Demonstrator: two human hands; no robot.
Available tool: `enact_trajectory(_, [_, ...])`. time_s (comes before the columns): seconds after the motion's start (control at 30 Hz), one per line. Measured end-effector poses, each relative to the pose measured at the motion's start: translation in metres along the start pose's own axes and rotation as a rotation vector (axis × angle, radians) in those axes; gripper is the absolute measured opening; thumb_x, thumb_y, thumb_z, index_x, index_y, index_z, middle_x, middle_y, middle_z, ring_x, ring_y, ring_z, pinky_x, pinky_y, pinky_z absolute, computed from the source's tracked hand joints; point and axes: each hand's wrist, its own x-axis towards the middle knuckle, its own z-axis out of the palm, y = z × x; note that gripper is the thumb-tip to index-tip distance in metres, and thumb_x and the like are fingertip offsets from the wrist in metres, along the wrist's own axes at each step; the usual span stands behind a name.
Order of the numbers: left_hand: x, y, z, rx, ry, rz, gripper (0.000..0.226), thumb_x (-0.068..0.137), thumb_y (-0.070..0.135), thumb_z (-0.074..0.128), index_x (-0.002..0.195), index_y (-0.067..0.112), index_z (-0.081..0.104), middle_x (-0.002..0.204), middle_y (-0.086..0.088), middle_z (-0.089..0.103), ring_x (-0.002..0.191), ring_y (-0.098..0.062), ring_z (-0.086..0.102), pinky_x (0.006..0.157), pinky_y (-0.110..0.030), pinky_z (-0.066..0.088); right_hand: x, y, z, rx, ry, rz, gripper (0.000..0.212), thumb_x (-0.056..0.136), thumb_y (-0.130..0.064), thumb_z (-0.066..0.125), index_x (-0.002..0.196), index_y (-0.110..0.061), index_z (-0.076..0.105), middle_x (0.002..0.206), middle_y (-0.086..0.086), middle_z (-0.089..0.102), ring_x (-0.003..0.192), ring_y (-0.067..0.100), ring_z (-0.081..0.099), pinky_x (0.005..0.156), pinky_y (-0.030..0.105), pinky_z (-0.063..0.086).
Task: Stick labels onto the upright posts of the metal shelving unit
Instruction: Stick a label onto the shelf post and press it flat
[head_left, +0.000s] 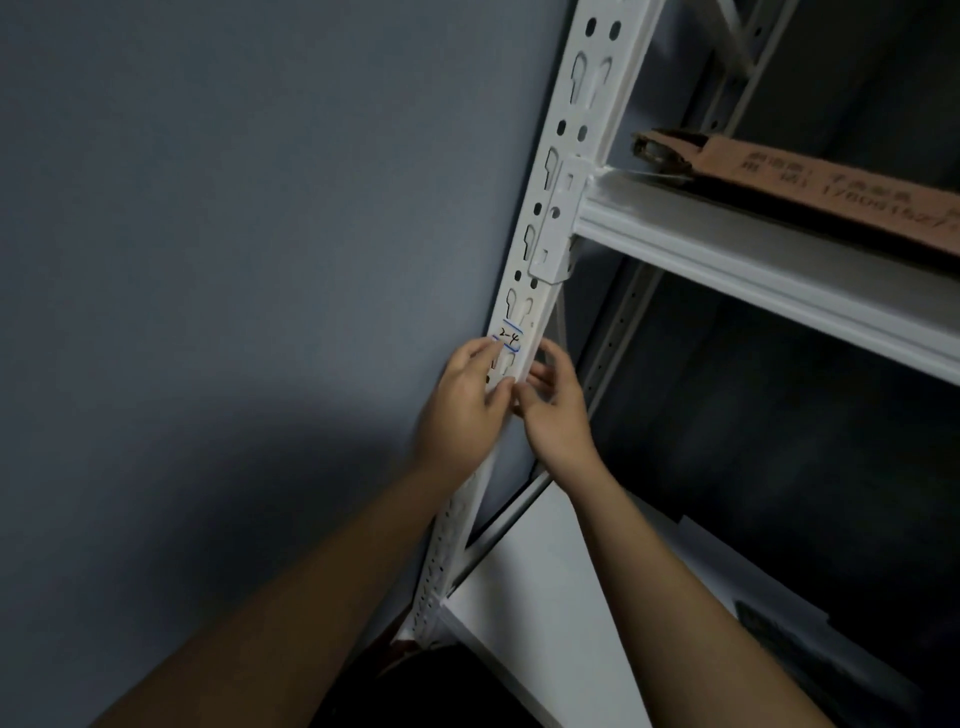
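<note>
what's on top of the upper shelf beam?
A flat brown cardboard box with printed text lies on the shelf above the beam, its torn end near the post. The rest of the shelf runs out of frame.

Cardboard box (810, 182) print blurred, unreadable

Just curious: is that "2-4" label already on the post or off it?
On: the label lies flat against the post, above both hands.
</note>
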Motion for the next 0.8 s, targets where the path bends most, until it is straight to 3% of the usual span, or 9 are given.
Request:
enact_trajectory(0.1, [-0.001,0.0,-0.001,-0.036,0.051,-0.009,0.038,0.093,0.016,0.054,0.131,0.008,0.052,0.135,-0.003,0.048,0.117,-0.018,0.053,0.095,-0.041,0.049,-0.001,0.001,0.003,-0.013,0.023,-0.01,0.045,0.094,0.007,0.047,0.132,-0.017,0.043,0.113,-0.006,0.062,0.11,0.009,0.061,0.099,0.04,0.05])
enact_trajectory(0.37, [0.012,0.012,0.002,0.052,0.116,-0.072,0.011,0.09,0.029,0.059,0.096,0.021,0.063,0.102,0.003,0.058,0.09,-0.017,0.061,0.073,-0.042,0.053,-0.001,0.003,0.01,-0.028,0.065,-0.045,0.044,0.094,0.001,0.05,0.126,-0.028,0.043,0.112,-0.011,0.061,0.111,0.009,0.06,0.097,0.037,0.051])
enact_trajectory(0.57, [0.017,0.016,0.005,0.102,0.123,-0.079,0.013,0.091,0.03,0.058,0.095,0.02,0.064,0.102,0.003,0.06,0.088,-0.016,0.061,0.071,-0.04,0.053,0.0,0.004,0.006,-0.05,0.043,-0.05,0.048,0.092,0.006,0.049,0.132,-0.021,0.042,0.117,-0.003,0.062,0.111,0.009,0.061,0.096,0.038,0.053])
enact_trajectory(0.8, [0.018,0.02,0.002,0.122,0.113,-0.059,0.013,0.092,0.029,0.056,0.094,0.019,0.065,0.101,0.004,0.06,0.084,-0.014,0.061,0.067,-0.034,0.052,0.0,0.004,0.005,-0.057,0.044,-0.049,0.05,0.091,0.007,0.049,0.127,-0.028,0.043,0.111,-0.013,0.061,0.105,-0.001,0.06,0.087,0.025,0.054])
